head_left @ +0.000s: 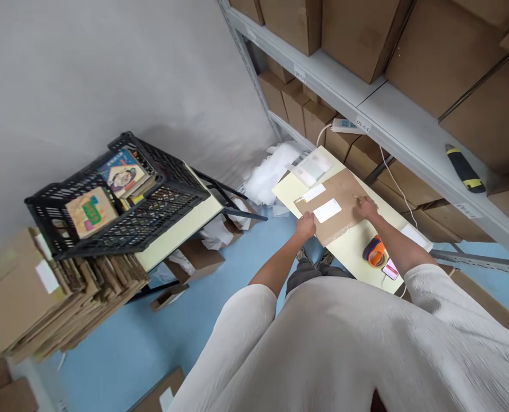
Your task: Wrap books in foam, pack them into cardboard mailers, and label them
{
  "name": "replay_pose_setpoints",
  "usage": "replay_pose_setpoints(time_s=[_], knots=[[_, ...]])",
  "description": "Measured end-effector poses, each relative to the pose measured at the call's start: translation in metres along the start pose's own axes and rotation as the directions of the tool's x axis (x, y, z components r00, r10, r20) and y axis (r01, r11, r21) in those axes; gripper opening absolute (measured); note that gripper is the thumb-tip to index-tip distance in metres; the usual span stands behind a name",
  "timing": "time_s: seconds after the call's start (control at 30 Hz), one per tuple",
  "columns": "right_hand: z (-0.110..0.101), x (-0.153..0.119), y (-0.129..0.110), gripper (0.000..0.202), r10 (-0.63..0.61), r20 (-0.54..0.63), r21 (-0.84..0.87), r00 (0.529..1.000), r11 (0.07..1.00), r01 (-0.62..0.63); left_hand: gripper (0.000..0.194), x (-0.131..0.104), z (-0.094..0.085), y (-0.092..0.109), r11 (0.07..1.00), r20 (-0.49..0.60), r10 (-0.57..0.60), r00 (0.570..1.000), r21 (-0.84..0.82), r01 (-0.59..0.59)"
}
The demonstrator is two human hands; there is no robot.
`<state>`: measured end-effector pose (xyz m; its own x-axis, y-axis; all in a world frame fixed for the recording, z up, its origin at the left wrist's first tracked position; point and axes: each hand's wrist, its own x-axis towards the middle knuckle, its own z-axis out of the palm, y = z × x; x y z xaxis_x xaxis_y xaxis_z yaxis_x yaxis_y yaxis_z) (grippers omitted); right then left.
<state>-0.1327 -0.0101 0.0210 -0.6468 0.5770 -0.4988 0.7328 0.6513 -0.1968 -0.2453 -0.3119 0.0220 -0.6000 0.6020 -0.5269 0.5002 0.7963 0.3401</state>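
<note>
A flat brown cardboard parcel (344, 197) lies on the small cream table, with two white labels (327, 210) on its left part. My left hand (306, 225) is closed at the parcel's near left edge, fingers curled around that edge. Over the right side of the parcel is my right hand (367, 207), its fingers bent together; a small thin thing seems to stick out at the fingertips, too small to name. Close to my right forearm are an orange and dark blue roll or tape holder (375, 252) and a phone (390, 269) with a lit screen.
A black crate (164, 197) with books stands on a table at left, near stacked flat cardboard (43, 286). Metal shelving (409, 131) with brown boxes rises at right, holding a black and yellow cutter (464, 169). White wrapping (271, 171) lies behind the table. A white cable (395, 183) hangs there.
</note>
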Motion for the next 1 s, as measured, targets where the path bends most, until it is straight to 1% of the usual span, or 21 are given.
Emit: replay_pose_setpoints(time_s=[0.2, 0.3, 0.43, 0.5, 0.6, 0.67, 0.77, 0.87, 1.0], knots=[[0.006, 0.015, 0.009, 0.059, 0.016, 0.024, -0.022, 1.0, 1.0, -0.016, 0.053, 0.002, 0.018, 0.009, 0.985, 0.006, -0.083, 0.997, -0.15, 0.083], [0.009, 0.018, 0.014, 0.057, -0.012, 0.015, -0.025, 1.0, 1.0, 0.012, 0.054, 0.003, 0.022, 0.011, 0.973, -0.015, -0.117, 0.993, -0.202, 0.112], [0.008, 0.026, 0.022, 0.053, -0.02, 0.017, -0.004, 1.0, 1.0, 0.02, 0.053, -0.003, 0.027, 0.013, 0.966, -0.096, -0.127, 0.987, -0.238, 0.101], [0.006, 0.03, 0.024, 0.053, -0.012, 0.02, 0.006, 1.0, 1.0, 0.012, 0.051, -0.011, 0.028, 0.015, 0.969, -0.163, -0.122, 0.979, -0.232, 0.082], [0.005, 0.033, 0.025, 0.053, -0.005, 0.004, 0.023, 1.0, 1.0, 0.005, 0.049, -0.026, 0.027, 0.018, 0.982, -0.257, -0.081, 0.963, -0.184, 0.033], [0.004, 0.028, 0.024, 0.055, 0.008, 0.01, 0.035, 1.0, 0.999, -0.008, 0.049, -0.032, 0.022, 0.018, 0.988, -0.284, -0.051, 0.957, -0.152, 0.008], [0.006, 0.013, 0.021, 0.059, 0.031, 0.04, 0.058, 0.999, 0.998, -0.034, 0.052, -0.032, 0.006, 0.012, 0.993, -0.299, -0.028, 0.954, -0.12, -0.008], [0.011, -0.009, 0.016, 0.061, 0.045, 0.058, 0.095, 0.997, 0.994, -0.051, 0.058, -0.023, -0.018, 0.002, 0.995, -0.294, -0.006, 0.956, -0.095, -0.023], [0.025, -0.041, 0.002, 0.062, 0.083, 0.063, 0.133, 0.995, 0.987, -0.091, 0.07, -0.01, -0.053, -0.009, 0.998, -0.255, 0.001, 0.967, -0.061, -0.017]])
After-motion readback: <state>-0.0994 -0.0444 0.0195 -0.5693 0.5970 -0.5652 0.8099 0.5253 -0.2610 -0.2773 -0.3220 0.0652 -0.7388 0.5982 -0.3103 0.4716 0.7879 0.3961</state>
